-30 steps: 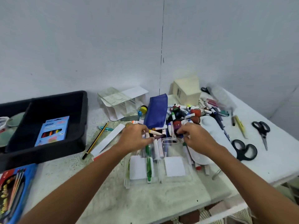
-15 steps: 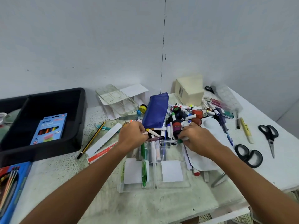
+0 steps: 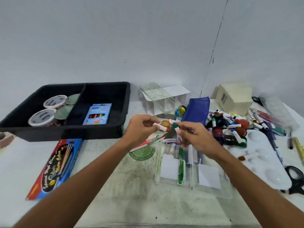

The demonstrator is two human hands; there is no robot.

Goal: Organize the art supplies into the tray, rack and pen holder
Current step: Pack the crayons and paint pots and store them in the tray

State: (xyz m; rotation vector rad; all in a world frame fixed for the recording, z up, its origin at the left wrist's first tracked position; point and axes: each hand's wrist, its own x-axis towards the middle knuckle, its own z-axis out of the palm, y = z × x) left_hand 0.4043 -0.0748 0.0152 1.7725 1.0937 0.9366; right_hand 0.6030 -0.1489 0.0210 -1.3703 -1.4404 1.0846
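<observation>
The blue pencil box in the black tray reads "NEON". The red-and-blue brush pack on the tabletop shows script that looks like "Special", then "Water Color"; the rest is blurred.

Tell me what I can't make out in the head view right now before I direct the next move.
- Clear pen holder: its far end is hidden by the right hand.
- Left hand: its grip on the white marker is motion-blurred.
- Black scissors: cut off by the right edge.
- Tubs' lid print in the black tray: too small.
</observation>
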